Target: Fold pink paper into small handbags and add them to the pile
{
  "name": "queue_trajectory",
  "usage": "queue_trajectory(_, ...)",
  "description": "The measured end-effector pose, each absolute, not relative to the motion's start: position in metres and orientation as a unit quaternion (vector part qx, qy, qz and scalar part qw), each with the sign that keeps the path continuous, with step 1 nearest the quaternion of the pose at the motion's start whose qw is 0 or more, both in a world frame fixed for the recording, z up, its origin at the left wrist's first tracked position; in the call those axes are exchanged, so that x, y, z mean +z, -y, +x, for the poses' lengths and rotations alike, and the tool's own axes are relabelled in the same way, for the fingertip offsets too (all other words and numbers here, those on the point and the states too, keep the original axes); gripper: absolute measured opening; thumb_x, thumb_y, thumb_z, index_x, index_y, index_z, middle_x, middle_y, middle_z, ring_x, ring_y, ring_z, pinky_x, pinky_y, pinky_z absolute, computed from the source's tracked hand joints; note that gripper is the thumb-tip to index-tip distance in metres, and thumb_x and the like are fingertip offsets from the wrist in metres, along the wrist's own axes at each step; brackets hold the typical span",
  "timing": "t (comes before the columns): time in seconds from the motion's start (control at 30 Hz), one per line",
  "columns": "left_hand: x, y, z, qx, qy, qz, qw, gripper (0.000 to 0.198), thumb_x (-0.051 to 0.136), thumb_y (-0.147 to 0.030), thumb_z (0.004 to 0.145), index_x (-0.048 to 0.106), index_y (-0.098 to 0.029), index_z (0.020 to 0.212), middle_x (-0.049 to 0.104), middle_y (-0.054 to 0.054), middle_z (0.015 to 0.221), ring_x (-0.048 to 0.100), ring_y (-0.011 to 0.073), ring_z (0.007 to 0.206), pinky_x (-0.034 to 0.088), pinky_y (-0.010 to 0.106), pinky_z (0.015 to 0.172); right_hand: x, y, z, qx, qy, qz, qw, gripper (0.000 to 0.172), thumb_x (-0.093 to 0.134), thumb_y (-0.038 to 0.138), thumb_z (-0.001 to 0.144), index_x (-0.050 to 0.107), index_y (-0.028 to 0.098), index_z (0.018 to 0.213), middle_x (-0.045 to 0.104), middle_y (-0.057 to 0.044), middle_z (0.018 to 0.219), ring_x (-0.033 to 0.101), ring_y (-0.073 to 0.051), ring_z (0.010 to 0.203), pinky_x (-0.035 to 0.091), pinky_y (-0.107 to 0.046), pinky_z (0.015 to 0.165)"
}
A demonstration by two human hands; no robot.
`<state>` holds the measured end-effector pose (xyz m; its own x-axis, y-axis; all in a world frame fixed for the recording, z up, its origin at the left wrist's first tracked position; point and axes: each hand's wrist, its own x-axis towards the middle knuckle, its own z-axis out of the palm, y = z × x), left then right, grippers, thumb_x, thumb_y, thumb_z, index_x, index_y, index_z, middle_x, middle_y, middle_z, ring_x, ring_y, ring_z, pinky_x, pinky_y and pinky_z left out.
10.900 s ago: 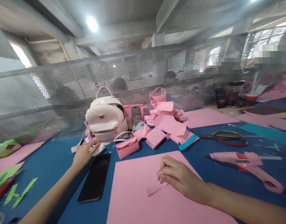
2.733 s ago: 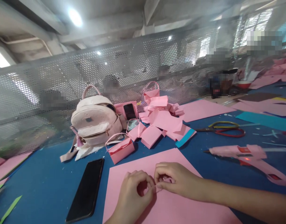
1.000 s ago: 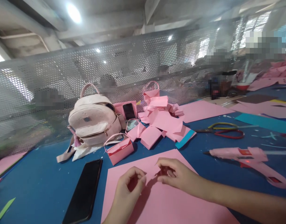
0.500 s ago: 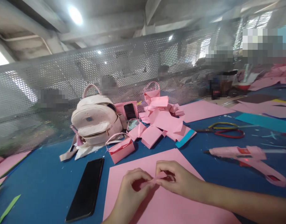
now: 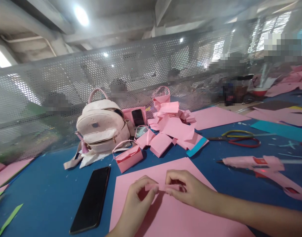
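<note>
Between my two hands is a small strip of pink paper (image 5: 162,187), held roughly level. My left hand (image 5: 141,197) pinches its left end between thumb and fingers. At the other end, my right hand (image 5: 188,187) grips it with curled fingers, which hide part of the strip. Both hands are just over a large pink paper sheet (image 5: 136,177) lying on the blue table (image 5: 54,184). A little pink paper bag (image 5: 128,158) with a handle stands beyond the sheet.
Left of the sheet lies a black phone (image 5: 91,200). A pale backpack (image 5: 101,128) stands behind, beside a heap of folded pink paper pieces (image 5: 175,126). To the right are scissors (image 5: 242,138) and a pink glue gun (image 5: 262,168). A perforated metal screen (image 5: 141,72) runs along the back.
My left hand has drawn slightly away from my right, and the strip now stretches straighter and more level between them. The view has shifted a little.
</note>
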<state>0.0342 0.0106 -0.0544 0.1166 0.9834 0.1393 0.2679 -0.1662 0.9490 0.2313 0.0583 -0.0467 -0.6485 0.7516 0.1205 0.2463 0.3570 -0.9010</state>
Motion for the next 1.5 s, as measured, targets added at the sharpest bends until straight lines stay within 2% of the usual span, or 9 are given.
queue_trajectory(0.13,-0.051,-0.01,0.036,0.406,-0.503,0.648,0.402,0.018,0.06,-0.029,0.087,0.07,-0.018,0.077,0.069,0.005,0.081,0.061,0.0199,0.082,0.043,0.029,0.078,-0.045,-0.058,0.231,0.492,0.766,-0.326,0.255,0.02,0.053,0.025,0.09,0.055,0.017,0.072,0.043,0.004,0.067,0.038,-0.011,0.062,0.029,-0.024,0.055)
queue_trajectory(0.4,-0.047,-0.006,0.036,0.403,-0.508,0.645,0.405,0.003,0.072,-0.018,0.074,0.07,-0.019,0.076,0.069,0.004,0.081,0.061,0.0194,0.08,0.045,0.028,0.075,-0.044,-0.056,0.231,0.432,0.8,-0.332,0.25,0.022,0.049,0.016,0.087,0.044,0.018,0.066,0.038,0.005,0.066,0.033,-0.01,0.061,0.024,-0.024,0.054)
queue_trajectory(0.5,-0.046,-0.005,0.038,0.415,-0.502,0.63,0.422,0.021,0.08,-0.021,0.066,0.068,-0.019,0.083,0.069,0.004,0.086,0.061,0.0202,0.084,0.048,0.029,0.077,-0.044,-0.056,0.231,0.42,0.803,-0.335,0.259,0.023,0.05,0.016,0.086,0.042,0.018,0.065,0.038,0.005,0.066,0.033,-0.011,0.061,0.024,-0.024,0.055)
queue_trajectory(0.6,-0.045,-0.002,0.04,0.428,-0.511,0.62,0.414,0.026,0.083,-0.023,0.062,0.066,-0.019,0.082,0.069,0.005,0.089,0.062,0.0207,0.085,0.049,0.029,0.077,-0.046,-0.055,0.229,0.433,0.797,-0.336,0.255,0.022,0.05,0.016,0.086,0.043,0.018,0.066,0.036,0.006,0.064,0.034,-0.011,0.061,0.024,-0.024,0.054)
queue_trajectory(0.8,-0.048,0.002,0.04,0.407,-0.528,0.644,0.375,0.016,0.077,-0.028,0.07,0.064,-0.019,0.072,0.068,0.004,0.082,0.061,0.021,0.083,0.048,0.029,0.074,-0.048,-0.049,0.225,0.464,0.784,-0.328,0.251,0.021,0.052,0.02,0.086,0.045,0.018,0.066,0.037,0.006,0.063,0.034,-0.01,0.06,0.026,-0.023,0.054)
queue_trajectory(0.97,-0.049,0.001,0.039,0.398,-0.53,0.65,0.373,0.013,0.071,-0.028,0.077,0.065,-0.018,0.071,0.069,0.003,0.077,0.061,0.0194,0.079,0.045,0.028,0.076,-0.049,-0.045,0.225,0.452,0.793,-0.322,0.252,0.023,0.054,0.028,0.089,0.049,0.018,0.069,0.038,0.006,0.064,0.033,-0.01,0.06,0.025,-0.023,0.053)
queue_trajectory(1.2,-0.045,0.002,0.039,0.42,-0.51,0.617,0.426,0.015,0.068,-0.025,0.079,0.064,-0.017,0.067,0.068,0.002,0.071,0.061,0.0169,0.072,0.044,0.023,0.067,-0.051,-0.044,0.227,0.437,0.801,-0.316,0.259,0.023,0.054,0.031,0.092,0.055,0.017,0.074,0.046,0.004,0.067,0.04,-0.011,0.063,0.026,-0.024,0.054)
queue_trajectory(1.33,-0.039,0.004,0.04,0.413,-0.504,0.618,0.44,0.014,0.064,-0.024,0.082,0.069,-0.016,0.071,0.071,0.003,0.073,0.062,0.0174,0.073,0.044,0.023,0.067,-0.049,-0.042,0.227,0.433,0.8,-0.326,0.256,0.028,0.054,0.037,0.094,0.057,0.017,0.074,0.049,0.004,0.068,0.042,-0.011,0.063,0.027,-0.024,0.054)
queue_trajectory(1.5,-0.039,0.004,0.038,0.408,-0.491,0.634,0.435,0.024,0.06,-0.032,0.087,0.07,-0.017,0.072,0.072,0.004,0.075,0.064,0.0195,0.077,0.044,0.025,0.073,-0.045,-0.043,0.227,0.432,0.801,-0.328,0.254,0.031,0.055,0.039,0.094,0.057,0.017,0.073,0.05,0.004,0.068,0.043,-0.011,0.064,0.029,-0.024,0.056)
